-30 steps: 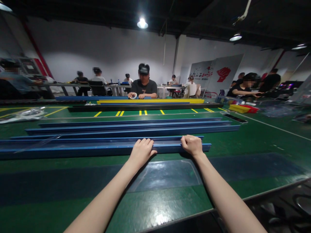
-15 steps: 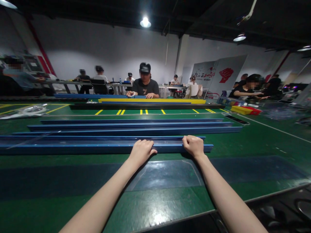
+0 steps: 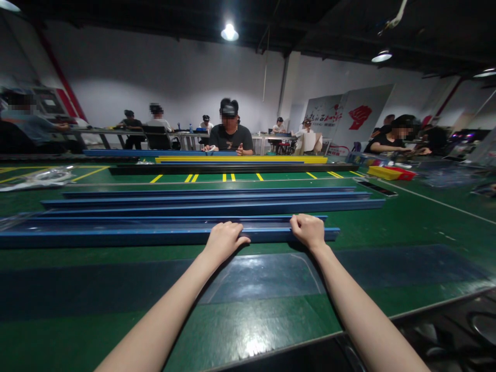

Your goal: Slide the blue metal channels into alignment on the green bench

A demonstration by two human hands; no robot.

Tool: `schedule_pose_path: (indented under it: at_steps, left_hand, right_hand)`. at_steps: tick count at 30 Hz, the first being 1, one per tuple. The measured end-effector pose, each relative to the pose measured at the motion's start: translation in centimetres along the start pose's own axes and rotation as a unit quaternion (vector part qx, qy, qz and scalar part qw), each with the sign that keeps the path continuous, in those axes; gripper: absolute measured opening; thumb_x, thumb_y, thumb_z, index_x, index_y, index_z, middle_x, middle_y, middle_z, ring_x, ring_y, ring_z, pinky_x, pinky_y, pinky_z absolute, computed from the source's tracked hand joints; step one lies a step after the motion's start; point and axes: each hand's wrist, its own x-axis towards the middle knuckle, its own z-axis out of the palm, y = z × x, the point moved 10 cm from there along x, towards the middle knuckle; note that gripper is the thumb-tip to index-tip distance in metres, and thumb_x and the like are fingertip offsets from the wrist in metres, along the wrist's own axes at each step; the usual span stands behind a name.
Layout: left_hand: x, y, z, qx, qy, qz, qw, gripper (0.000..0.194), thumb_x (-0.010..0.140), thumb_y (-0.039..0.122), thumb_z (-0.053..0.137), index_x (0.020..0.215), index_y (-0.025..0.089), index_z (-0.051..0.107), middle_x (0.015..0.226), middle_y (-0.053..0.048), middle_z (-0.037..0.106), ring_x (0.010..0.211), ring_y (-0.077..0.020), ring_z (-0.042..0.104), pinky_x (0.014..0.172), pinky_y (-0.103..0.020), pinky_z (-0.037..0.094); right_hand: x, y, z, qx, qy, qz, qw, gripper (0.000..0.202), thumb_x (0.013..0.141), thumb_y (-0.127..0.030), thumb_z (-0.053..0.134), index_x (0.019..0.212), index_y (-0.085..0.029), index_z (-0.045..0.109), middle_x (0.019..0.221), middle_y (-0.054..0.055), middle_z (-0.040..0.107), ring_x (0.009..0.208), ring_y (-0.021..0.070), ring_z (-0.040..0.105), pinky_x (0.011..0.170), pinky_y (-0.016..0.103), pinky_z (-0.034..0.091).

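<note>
A long blue channel (image 3: 116,237) lies across the green table, its open side up, with a clear strip inside it. My left hand (image 3: 226,238) rests on this channel right of its middle, fingers curled over into it and thumb along the near wall. Near the channel's right end, my right hand (image 3: 309,230) is closed on it, with the fingertips hidden. Closer to me, a wide transparent sheet (image 3: 263,276) lies flat on the table under my forearms.
Behind are more blue channels (image 3: 271,206), a black one (image 3: 232,169) and a yellow one (image 3: 240,160). A phone (image 3: 375,188) and a yellow and red tray (image 3: 389,173) lie at the right. A person (image 3: 230,132) sits opposite; others sit farther off.
Both my hands stay in nearly the same place. The glossy film at the channel's left part has shifted left. The person opposite has raised a hand off the far channel.
</note>
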Motion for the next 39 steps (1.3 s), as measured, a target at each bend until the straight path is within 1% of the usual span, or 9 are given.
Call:
schedule_pose_path:
  at_steps: [8, 11, 14, 17, 20, 22, 25, 31, 39]
  left_hand:
    - [0.0, 0.0, 0.1, 0.008, 0.008, 0.001, 1.0, 0.031, 0.08, 0.048, 0.047, 0.079, 0.018, 0.056, 0.082, -0.004, 0.064, 0.079, -0.0186, 0.058, 0.066, -0.026, 0.038]
    - [-0.1, 0.1, 0.0, 0.014, 0.012, 0.005, 1.0, 0.031, 0.08, 0.047, 0.046, 0.08, 0.018, 0.055, 0.082, -0.004, 0.064, 0.079, -0.0191, 0.058, 0.066, -0.027, 0.038]
    - [-0.2, 0.2, -0.1, 0.019, 0.016, 0.006, 1.0, 0.03, 0.081, 0.047, 0.045, 0.081, 0.018, 0.055, 0.082, -0.004, 0.064, 0.079, -0.019, 0.058, 0.065, -0.027, 0.037]
    - [-0.2, 0.2, 0.0, 0.02, 0.018, 0.007, 1.0, 0.03, 0.08, 0.048, 0.046, 0.082, 0.018, 0.054, 0.083, -0.004, 0.064, 0.08, -0.0188, 0.057, 0.066, -0.027, 0.037]
    - [-0.1, 0.2, 0.0, 0.018, 0.019, 0.008, 1.0, 0.03, 0.08, 0.047, 0.046, 0.083, 0.018, 0.054, 0.083, -0.004, 0.064, 0.08, -0.019, 0.057, 0.066, -0.027, 0.037]
    - [-0.1, 0.3, 0.0, 0.017, 0.021, 0.011, 1.0, 0.03, 0.08, 0.047, 0.047, 0.083, 0.018, 0.055, 0.083, -0.005, 0.064, 0.08, -0.0194, 0.057, 0.065, -0.027, 0.037]
    - [-0.1, 0.3, -0.1, 0.013, 0.024, 0.012, 1.0, 0.029, 0.079, 0.045, 0.048, 0.083, 0.017, 0.055, 0.083, -0.005, 0.064, 0.08, -0.02, 0.057, 0.065, -0.028, 0.036]
    - [-0.1, 0.2, 0.0, 0.009, 0.024, 0.009, 1.0, 0.03, 0.079, 0.046, 0.048, 0.082, 0.017, 0.055, 0.083, -0.005, 0.064, 0.08, -0.0204, 0.057, 0.066, -0.029, 0.036]
    - [-0.1, 0.1, 0.0, 0.003, 0.032, 0.01, 0.999, 0.03, 0.079, 0.046, 0.049, 0.081, 0.017, 0.055, 0.082, -0.005, 0.064, 0.08, -0.0202, 0.057, 0.065, -0.028, 0.035]
  right_hand:
    - [0.1, -0.1, -0.1, -0.006, -0.013, 0.002, 1.0, 0.041, 0.079, -0.029, 0.037, 0.047, -0.016, 0.058, 0.054, 0.005, 0.062, 0.049, 0.0113, 0.051, 0.048, 0.024, 0.019]
    - [0.1, -0.5, 0.0, -0.012, -0.031, -0.021, 0.999, 0.041, 0.081, -0.029, 0.036, 0.049, -0.016, 0.059, 0.056, 0.005, 0.062, 0.05, 0.0108, 0.051, 0.048, 0.025, 0.019]
    - [0.0, -1.5, -0.1, -0.019, -0.05, -0.054, 0.997, 0.042, 0.083, -0.03, 0.035, 0.053, -0.017, 0.06, 0.059, 0.004, 0.062, 0.053, 0.0102, 0.052, 0.048, 0.025, 0.019]
    - [-0.2, -3.5, 0.0, -0.018, -0.072, -0.092, 0.993, 0.042, 0.086, -0.032, 0.033, 0.057, -0.017, 0.059, 0.062, 0.004, 0.062, 0.056, 0.0103, 0.052, 0.05, 0.026, 0.02]
    - [-0.7, -6.7, 0.1, 0.01, -0.097, -0.155, 0.983, 0.04, 0.088, -0.036, 0.03, 0.067, -0.017, 0.058, 0.068, 0.004, 0.062, 0.064, 0.0114, 0.053, 0.054, 0.025, 0.024]
    - [-1.3, -8.9, 0.2, 0.034, -0.122, -0.209, 0.97, 0.038, 0.088, -0.04, 0.031, 0.072, -0.017, 0.057, 0.073, 0.004, 0.062, 0.071, 0.0126, 0.053, 0.058, 0.024, 0.027]
    - [-1.9, -10.4, 0.6, 0.047, -0.149, -0.237, 0.959, 0.037, 0.088, -0.042, 0.032, 0.076, -0.017, 0.056, 0.078, 0.005, 0.061, 0.075, 0.0136, 0.053, 0.06, 0.024, 0.028]
    - [-2.0, -10.1, 1.0, 0.06, -0.167, -0.235, 0.956, 0.032, 0.088, -0.041, 0.035, 0.078, -0.018, 0.055, 0.08, 0.004, 0.059, 0.076, 0.0136, 0.053, 0.06, 0.024, 0.029]
    - [-1.8, -9.8, 0.8, 0.075, -0.143, -0.229, 0.96, 0.031, 0.086, -0.043, 0.038, 0.078, -0.017, 0.052, 0.079, 0.004, 0.059, 0.075, 0.0136, 0.052, 0.06, 0.023, 0.03]
